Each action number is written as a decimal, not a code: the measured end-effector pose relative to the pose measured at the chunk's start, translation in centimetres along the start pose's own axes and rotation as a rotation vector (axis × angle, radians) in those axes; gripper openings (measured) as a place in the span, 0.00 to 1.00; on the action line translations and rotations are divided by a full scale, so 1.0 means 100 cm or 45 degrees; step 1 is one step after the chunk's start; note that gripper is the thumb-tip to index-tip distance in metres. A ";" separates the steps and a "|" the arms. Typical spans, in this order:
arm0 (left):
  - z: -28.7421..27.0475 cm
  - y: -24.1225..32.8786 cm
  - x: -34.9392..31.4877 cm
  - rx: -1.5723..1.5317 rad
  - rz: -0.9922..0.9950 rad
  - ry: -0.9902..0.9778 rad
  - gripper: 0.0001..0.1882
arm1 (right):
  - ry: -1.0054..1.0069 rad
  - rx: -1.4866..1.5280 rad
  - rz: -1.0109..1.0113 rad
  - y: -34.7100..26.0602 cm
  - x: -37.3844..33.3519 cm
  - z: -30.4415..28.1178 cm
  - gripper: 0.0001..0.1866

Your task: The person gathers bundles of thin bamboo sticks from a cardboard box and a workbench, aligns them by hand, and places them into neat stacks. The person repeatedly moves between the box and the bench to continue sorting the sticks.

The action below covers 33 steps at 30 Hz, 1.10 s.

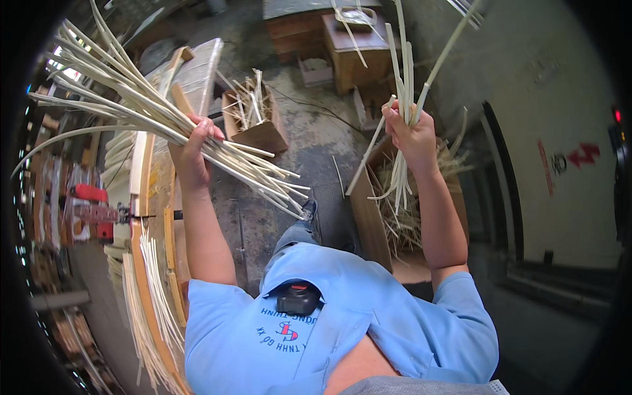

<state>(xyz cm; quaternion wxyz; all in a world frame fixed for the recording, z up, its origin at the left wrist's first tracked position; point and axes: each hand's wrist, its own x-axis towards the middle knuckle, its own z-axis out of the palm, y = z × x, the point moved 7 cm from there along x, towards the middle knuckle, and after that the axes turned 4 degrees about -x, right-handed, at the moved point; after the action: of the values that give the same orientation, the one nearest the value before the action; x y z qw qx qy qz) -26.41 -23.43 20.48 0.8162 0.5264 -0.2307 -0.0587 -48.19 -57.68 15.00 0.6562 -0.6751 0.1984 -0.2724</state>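
A thick bundle of pale rattan canes (158, 113) slants across the left side, gripped near its lower end by my left hand (197, 148). Its long ends fan out to the upper left, and its short ends point down toward the middle. A thinner bunch of rattan canes (403, 72) stands nearly upright in my right hand (413, 131), whose fingers are closed round it. Below that hand, the bunch's lower ends hang over a cardboard box (368, 217) holding many loose cane pieces (401, 227).
Another cardboard box (266, 137) with short cane pieces stands farther off on the floor. Along the left runs a wooden bench (146, 178) with more canes (155, 289) and a red-handled clamp or tool (92, 210). A brown table (361, 46) stands at the back; a dark-edged panel (503, 184) is at right.
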 end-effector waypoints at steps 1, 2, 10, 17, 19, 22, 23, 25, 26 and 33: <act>-0.019 0.010 0.002 0.039 0.040 0.069 0.05 | -0.027 0.005 -0.036 -0.001 0.011 0.019 0.09; -0.037 0.018 0.003 0.069 0.101 0.130 0.05 | -0.056 0.004 -0.072 0.000 0.023 0.038 0.09; -0.171 0.035 0.026 0.192 0.279 0.388 0.06 | -0.236 -0.022 -0.172 0.024 0.167 0.226 0.07; -0.261 0.042 0.074 0.225 0.260 0.517 0.08 | -0.248 -0.108 -0.240 0.048 0.292 0.375 0.08; -0.277 0.046 0.090 0.257 0.253 0.579 0.08 | -0.273 -0.086 -0.229 0.060 0.324 0.412 0.07; -0.289 0.048 0.113 0.286 0.254 0.626 0.08 | -0.220 -0.112 -0.278 0.090 0.374 0.453 0.06; -0.292 0.048 0.119 0.291 0.257 0.646 0.08 | -0.202 -0.131 -0.255 0.102 0.389 0.463 0.07; -0.297 0.048 0.140 0.286 0.305 0.621 0.08 | -0.103 -0.250 -0.308 0.124 0.427 0.468 0.08; -0.300 0.052 0.146 0.283 0.332 0.648 0.07 | -0.088 -0.292 -0.330 0.128 0.442 0.480 0.08; -0.297 0.081 0.162 0.410 0.468 1.034 0.07 | -1.203 0.276 0.109 0.011 0.421 0.612 0.19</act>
<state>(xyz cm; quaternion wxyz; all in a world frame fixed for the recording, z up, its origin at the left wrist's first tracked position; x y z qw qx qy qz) -0.20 -0.65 22.71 0.7453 0.5770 0.0116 0.3339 22.88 -36.46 19.03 0.7515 -0.6441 -0.1232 0.0721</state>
